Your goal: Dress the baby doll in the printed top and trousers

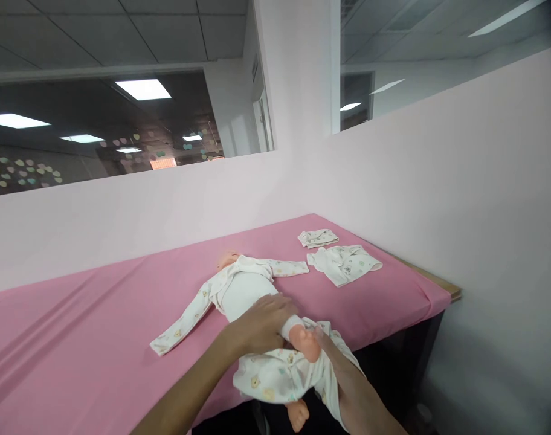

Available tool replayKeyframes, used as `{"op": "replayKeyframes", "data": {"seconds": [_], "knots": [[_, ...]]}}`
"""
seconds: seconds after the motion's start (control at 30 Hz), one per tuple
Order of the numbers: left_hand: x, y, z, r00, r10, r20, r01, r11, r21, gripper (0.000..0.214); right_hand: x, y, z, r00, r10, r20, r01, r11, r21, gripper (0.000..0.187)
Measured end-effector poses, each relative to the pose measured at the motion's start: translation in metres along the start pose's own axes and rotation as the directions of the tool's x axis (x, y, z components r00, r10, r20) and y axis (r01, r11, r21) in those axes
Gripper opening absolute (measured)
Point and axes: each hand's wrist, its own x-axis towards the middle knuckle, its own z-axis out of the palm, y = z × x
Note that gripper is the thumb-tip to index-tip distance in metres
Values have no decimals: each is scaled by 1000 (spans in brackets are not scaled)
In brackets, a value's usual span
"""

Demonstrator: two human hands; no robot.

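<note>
A baby doll [249,291] lies on its back on the pink-covered table, its head at the far end. It wears a patterned white long-sleeved top [194,308] spread open over a plain white layer. Patterned white trousers [280,377] are bunched around its lower body at the near edge. My left hand [267,319] is closed around one doll leg, just above a white cuff. Beside that leg's bare foot [305,342], my right hand [336,356] is closed on the trouser fabric, thumb against the foot; its other fingers are hidden. The other foot [298,414] hangs below the trousers.
A folded patterned garment [318,237] and a loosely spread one [344,264] lie at the table's far right. The pink cover [98,326] has wrinkles on the left. White walls [461,181] with windows border the table's back and right side.
</note>
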Motion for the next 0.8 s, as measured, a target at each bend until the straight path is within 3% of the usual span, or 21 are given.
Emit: {"op": "replayKeyframes", "data": {"seconds": [0.1,0.17,0.3,0.43,0.57,0.8], "knots": [[-6,21,-11,995,98,28,-88,965,-248,16,2,1,0,997,-2,-77,3,1000,7,45],[-7,27,-11,995,99,8,-93,952,-293,15,4,0,0,992,-2,-123,5,1000,24,50],[-4,23,4,995,86,-49,-94,975,-204,19,3,-6,-5,982,41,-184,-24,995,93,56],[0,15,17,988,125,-89,-136,983,-123,29,0,-12,-14,981,107,-161,-84,986,145,45],[0,12,20,977,179,-111,-190,977,-97,27,-3,-19,-24,978,124,-170,-103,987,125,35],[-2,6,29,966,206,-153,-206,978,18,28,-7,-22,-35,968,123,-220,-94,986,137,38]]}}
